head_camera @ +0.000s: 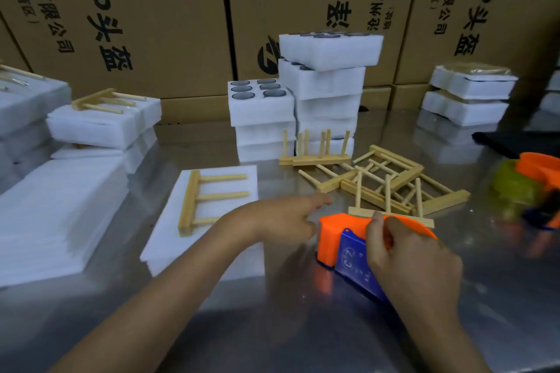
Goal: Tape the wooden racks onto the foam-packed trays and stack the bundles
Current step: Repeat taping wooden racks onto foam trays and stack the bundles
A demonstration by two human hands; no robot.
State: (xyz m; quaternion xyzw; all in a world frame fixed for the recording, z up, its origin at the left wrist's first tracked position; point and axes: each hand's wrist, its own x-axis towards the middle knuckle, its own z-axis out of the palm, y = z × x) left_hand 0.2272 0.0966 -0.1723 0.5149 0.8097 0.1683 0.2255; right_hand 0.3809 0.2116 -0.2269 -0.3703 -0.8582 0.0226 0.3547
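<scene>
— Two hands over the steel table (303,327); what is each doing?

— Right hand (412,257) curls over an orange and blue tape dispenser (342,245) that rests on the table, thumb and fingers gripping its top. Left hand (281,221) lies just beside the dispenser's left end, fingers loose and pointing right, holding nothing.

— Where are the racks?

— One wooden rack (209,200) lies flat on a foam-packed tray (169,239) left of the left hand. A loose pile of racks (385,185) sits behind the dispenser, one of them standing with its pegs up.

— And the trays?

— Stacked foam trays (321,94) stand at the middle back, dark round tops showing in the holes of some. Left of them a finished bundle (103,121) carries a rack on top. Two more foam trays (466,97) sit far right, before a wall of cardboard boxes (136,9).

— Anything else?

— Second dispenser (533,185), orange and green, blurred at the right edge.
</scene>
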